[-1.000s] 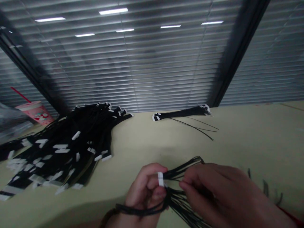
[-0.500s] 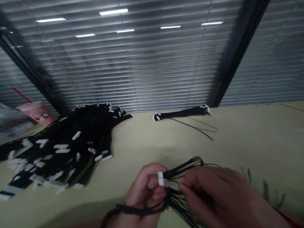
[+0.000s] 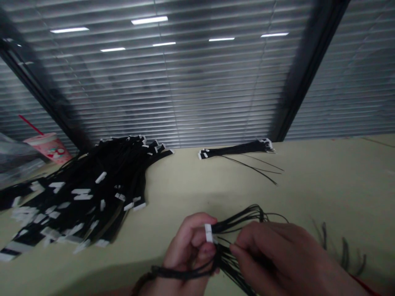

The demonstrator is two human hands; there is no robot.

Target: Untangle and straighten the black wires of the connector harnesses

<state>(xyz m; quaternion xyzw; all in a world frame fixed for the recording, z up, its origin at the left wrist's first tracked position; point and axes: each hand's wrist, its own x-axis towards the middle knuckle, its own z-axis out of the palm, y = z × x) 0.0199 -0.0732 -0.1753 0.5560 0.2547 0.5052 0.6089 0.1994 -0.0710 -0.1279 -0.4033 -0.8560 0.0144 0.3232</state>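
Observation:
My left hand (image 3: 187, 250) pinches a small white connector (image 3: 209, 233) between thumb and fingers, low in the middle of the view. Black wires (image 3: 240, 216) fan out from its right side, some arching above my right hand and others running down below it. A looped black bundle (image 3: 182, 273) crosses my left wrist. Close by on the right, my right hand (image 3: 277, 257) has thumb and forefinger pressed together at a thin black wire (image 3: 224, 240) that leads toward the connector. The rest of its fingers are curled and partly hidden.
A large heap of black cables (image 3: 101, 176) with white connectors lies at left. A smaller cable bundle (image 3: 237, 148) rests by the window blinds (image 3: 197, 90). Behind the heap stands a pink cup (image 3: 51, 147) with a red straw. Loose wire ends (image 3: 345, 250) show at right.
My right fingertips have shifted slightly down and left, and the thin wire by the connector slopes a little lower. My left hand keeps its hold, and the camera view has moved slightly.

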